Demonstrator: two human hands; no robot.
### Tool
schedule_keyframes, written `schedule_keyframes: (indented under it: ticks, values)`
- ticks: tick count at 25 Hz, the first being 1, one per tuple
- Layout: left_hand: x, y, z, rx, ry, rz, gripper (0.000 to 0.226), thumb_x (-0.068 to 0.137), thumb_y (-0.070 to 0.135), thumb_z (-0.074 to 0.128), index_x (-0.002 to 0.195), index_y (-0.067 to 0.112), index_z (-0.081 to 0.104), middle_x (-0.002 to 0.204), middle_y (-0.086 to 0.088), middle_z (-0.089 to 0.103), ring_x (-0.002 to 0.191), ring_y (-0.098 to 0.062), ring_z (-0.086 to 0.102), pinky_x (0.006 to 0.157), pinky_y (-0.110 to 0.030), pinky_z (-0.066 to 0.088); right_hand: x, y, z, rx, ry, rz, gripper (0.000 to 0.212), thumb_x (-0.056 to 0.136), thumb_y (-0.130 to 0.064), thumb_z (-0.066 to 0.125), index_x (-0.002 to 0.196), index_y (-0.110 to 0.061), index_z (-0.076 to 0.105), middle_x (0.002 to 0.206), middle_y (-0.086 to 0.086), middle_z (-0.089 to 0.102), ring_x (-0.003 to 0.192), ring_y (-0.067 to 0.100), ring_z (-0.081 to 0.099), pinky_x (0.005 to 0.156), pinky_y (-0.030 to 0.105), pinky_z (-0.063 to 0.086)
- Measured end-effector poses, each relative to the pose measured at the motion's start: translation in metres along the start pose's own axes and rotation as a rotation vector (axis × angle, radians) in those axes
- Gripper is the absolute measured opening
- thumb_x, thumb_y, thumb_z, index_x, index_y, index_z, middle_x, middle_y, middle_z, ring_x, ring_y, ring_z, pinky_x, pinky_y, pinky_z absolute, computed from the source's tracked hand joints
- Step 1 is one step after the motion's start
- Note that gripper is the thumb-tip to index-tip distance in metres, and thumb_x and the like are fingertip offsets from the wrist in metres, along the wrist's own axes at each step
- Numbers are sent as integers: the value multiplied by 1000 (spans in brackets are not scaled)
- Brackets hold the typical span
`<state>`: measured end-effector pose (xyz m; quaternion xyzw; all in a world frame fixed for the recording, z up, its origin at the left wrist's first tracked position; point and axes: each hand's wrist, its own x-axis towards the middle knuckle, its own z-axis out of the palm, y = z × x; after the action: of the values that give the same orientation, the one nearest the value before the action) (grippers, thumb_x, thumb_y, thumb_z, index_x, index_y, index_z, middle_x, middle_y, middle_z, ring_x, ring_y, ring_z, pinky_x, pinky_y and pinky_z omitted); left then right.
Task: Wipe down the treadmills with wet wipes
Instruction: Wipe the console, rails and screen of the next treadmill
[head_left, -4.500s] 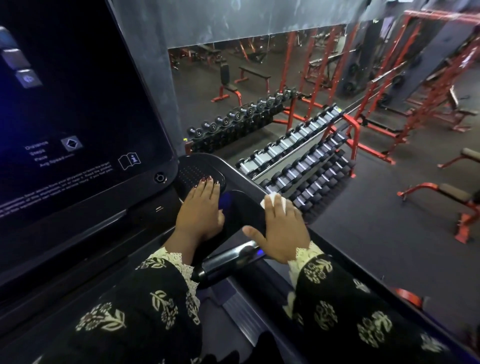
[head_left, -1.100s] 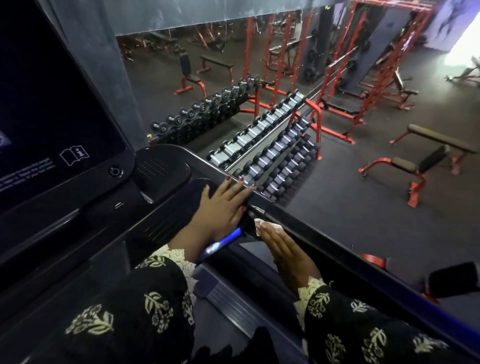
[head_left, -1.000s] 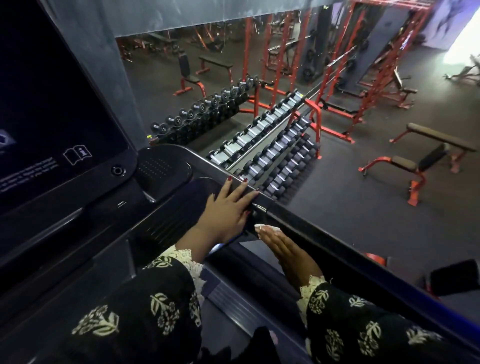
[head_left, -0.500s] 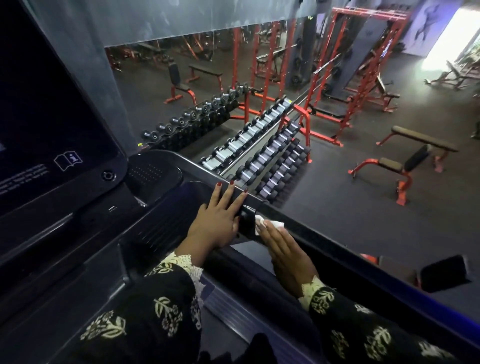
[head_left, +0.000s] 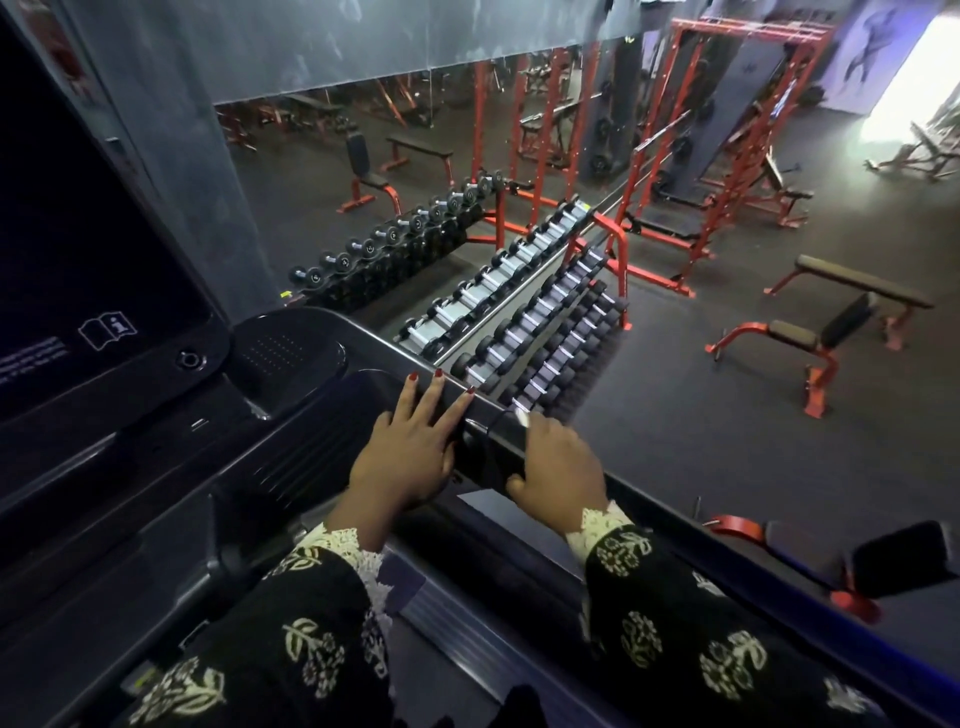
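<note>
Gym floor beyond; my left hand lies flat, steadying the rail, while my right hand wraps the wipe round it. I'd press evenly, sliding along.

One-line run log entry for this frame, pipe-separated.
step: handrail wipe | left hand: flat on handrail | right hand: curled over handrail, wet wipe under fingers

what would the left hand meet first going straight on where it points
Likely nothing near: the left hand reaches the far edge of the treadmill rail. Beyond is open air, then the dumbbell rack lower down; depth unclear.
</note>
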<state>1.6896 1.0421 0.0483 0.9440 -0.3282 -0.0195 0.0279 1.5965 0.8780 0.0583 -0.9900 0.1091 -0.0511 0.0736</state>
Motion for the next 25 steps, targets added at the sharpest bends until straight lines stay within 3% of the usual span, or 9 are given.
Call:
schedule_keyframes:
  ticks: [2,4,9,11,14,18,21,25]
  values:
    - [1,2,0,5,-10,-9,68,98,37,32,151,36,-11,161,-1,-17,147,-29,-17,112,-47,29,22,-10,1,94,-40,-187,76,76,-21,69,141,-9,31,132,9,49,120,25,48,99,33,42]
    - [2,4,0,7,-5,-16,69,97,39,31,152,32,-11,161,-1,-16,147,-29,-17,112,-47,29,42,-17,1,147,-115,-230,81,75,-21,69,143,-10,28,136,9,46,124,25,47,101,34,43]
    - [4,6,-2,3,12,-51,71,97,41,31,154,21,-6,161,-1,-13,147,-25,-17,113,-46,28,76,-6,-11,213,-462,45,59,65,-56,72,102,-10,63,93,3,67,82,19,64,76,32,56]
    - [6,6,-3,1,8,-52,71,97,41,32,154,21,-5,161,-1,-13,147,-25,-16,113,-46,27,96,-7,-14,295,-626,37,53,60,-48,79,96,-10,68,92,5,68,82,18,65,77,31,56]
    - [6,7,-5,-1,5,-52,69,97,40,32,154,21,-2,162,-3,-11,147,-27,-14,112,-47,28,114,-14,-16,508,-772,2,58,47,-34,86,96,-10,68,92,8,72,86,24,69,83,43,57]
    - [7,7,-4,6,3,-56,70,96,40,32,154,21,-1,162,-4,-9,148,-28,-14,112,-47,29,106,-6,-13,408,-742,29,75,36,-61,79,94,-17,69,95,3,69,87,21,66,86,40,55]
    - [9,8,-5,-1,2,-59,72,95,37,35,155,21,-1,162,-5,-9,148,-29,-14,112,-48,29,85,5,-20,229,-730,154,80,53,-73,71,108,-16,62,105,1,62,92,19,59,83,31,50]
    - [10,7,-5,-4,-5,-62,73,93,35,37,154,21,-1,162,-5,-10,147,-29,-13,111,-48,29,57,-12,-24,57,-374,141,73,66,-72,67,108,-13,60,104,2,64,93,22,62,81,34,54]
